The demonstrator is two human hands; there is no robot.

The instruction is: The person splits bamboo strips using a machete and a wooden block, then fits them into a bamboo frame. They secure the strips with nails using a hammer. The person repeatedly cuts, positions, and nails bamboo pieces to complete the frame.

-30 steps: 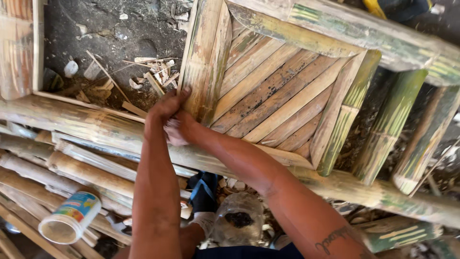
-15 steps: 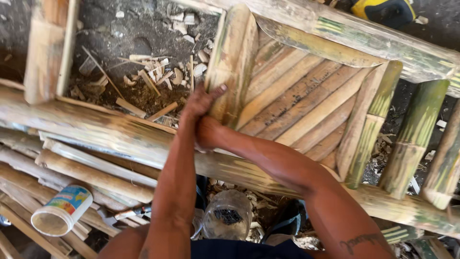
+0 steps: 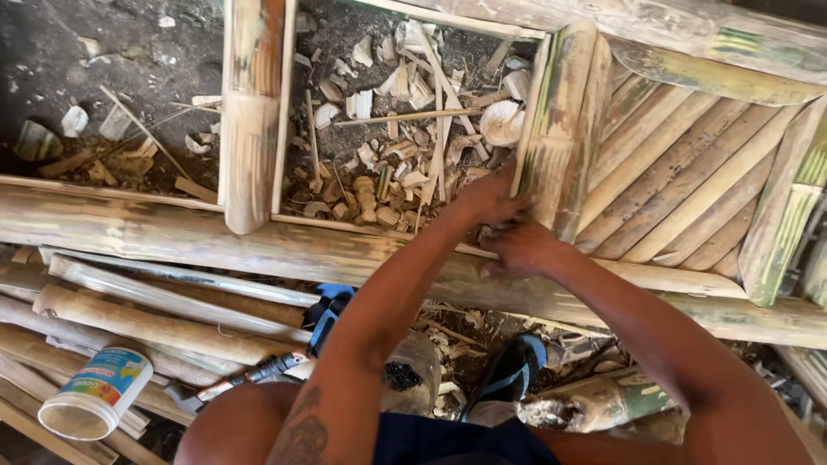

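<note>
On the bamboo frame point(image 3: 258, 245), two hands point(image 3: 504, 224) touch one upright post point(image 3: 560, 120).

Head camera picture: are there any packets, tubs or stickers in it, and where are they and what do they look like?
Tub: lies on its side on the bamboo poles at the lower left, open mouth toward the camera; round, white, with a bright label in blue, yellow, red and green.
No signs, screens or other packages show.
</note>
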